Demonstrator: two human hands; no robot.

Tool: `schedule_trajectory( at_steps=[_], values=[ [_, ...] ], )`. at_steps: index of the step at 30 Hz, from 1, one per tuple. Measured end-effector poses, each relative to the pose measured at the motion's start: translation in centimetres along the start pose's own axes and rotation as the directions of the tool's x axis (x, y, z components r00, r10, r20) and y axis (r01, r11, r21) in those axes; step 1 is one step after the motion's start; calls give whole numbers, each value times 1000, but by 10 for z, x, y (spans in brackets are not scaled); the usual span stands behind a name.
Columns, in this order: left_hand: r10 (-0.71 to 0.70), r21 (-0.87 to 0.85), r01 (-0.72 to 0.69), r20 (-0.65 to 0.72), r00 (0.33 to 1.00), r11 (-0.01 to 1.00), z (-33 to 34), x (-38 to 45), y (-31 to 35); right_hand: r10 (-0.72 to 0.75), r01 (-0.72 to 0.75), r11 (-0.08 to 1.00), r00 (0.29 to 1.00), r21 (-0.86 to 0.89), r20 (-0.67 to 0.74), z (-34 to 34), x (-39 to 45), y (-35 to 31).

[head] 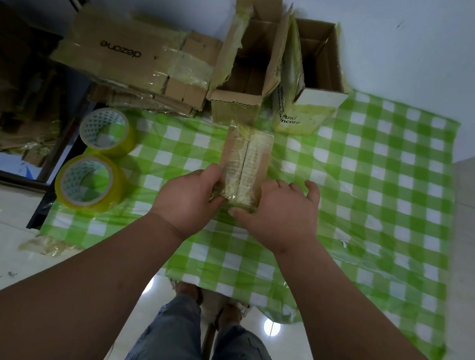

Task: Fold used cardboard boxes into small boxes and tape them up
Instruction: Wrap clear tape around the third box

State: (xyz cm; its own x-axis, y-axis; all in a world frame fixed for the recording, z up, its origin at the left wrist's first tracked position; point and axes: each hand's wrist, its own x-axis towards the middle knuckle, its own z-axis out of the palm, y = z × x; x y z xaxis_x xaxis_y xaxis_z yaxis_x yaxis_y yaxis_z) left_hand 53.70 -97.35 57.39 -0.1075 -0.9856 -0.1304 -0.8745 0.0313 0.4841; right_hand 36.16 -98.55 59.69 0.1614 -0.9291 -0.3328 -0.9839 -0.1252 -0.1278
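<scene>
You held a small taped box (245,163) with both hands on the green checked table (376,195).

From the head camera, your left hand (186,200) gripped the box's near left corner, thumb on top and fingers curled around its side; your right hand (279,214) pressed against the near right side, thumb along the bottom edge and fingers loosely spread. The box lay closed, its centre seam running away from you under clear tape. Two tape rolls (91,182) sat to its left, near the table's edge. Behind it stood two open boxes (249,62), with flattened cardboard (131,58) stacked to their left.
</scene>
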Motion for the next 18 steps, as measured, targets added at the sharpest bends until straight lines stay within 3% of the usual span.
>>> schedule_trajectory(
  at_steps=[18],
  values=[
    [33,-38,-35,-54,998,999,0,-1,-4,-20,22,999,999,39,-44,2,-8,2]
  ],
)
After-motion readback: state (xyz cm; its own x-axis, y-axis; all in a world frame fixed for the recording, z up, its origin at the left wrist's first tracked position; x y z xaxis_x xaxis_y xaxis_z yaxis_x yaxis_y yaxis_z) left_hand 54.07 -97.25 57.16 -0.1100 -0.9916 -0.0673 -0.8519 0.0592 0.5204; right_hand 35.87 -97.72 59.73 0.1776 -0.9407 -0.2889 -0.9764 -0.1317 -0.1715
